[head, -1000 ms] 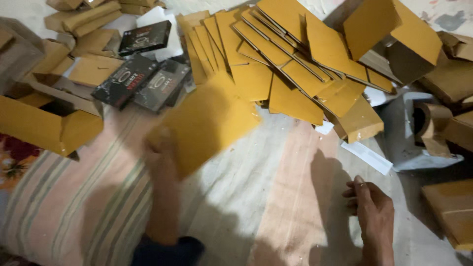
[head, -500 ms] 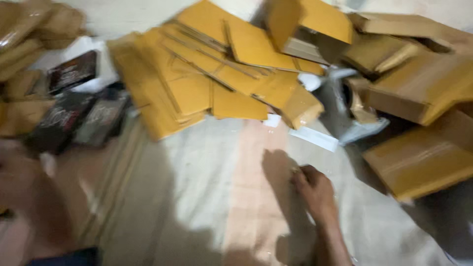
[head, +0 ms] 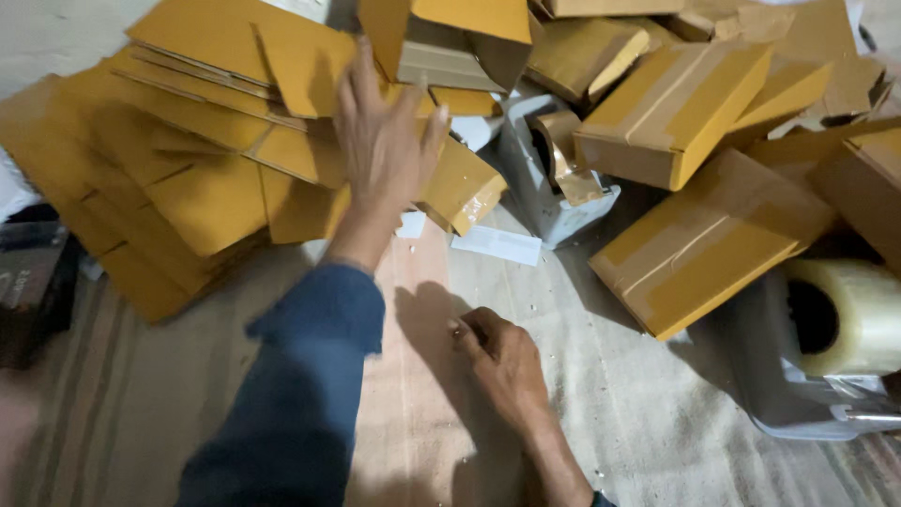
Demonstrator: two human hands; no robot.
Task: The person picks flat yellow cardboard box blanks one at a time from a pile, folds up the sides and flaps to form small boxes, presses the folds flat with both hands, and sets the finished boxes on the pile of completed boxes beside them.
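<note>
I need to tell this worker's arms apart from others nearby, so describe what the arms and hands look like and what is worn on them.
Both hands are bare: no gloves, and no rings or watch that I can make out. The left hand comes out of a long blue sleeve that reaches to the wrist. The right hand has a bare forearm, with only a sliver of dark blue sleeve at the bottom edge.

Flattened cartons (head: 178, 178) lie heaped at far left on the mat (head: 610, 394). Taped boxes (head: 704, 235) pile up at far right. A tape dispenser (head: 554, 178) sits between them; a tape roll (head: 845, 319) lies at near right.
</note>
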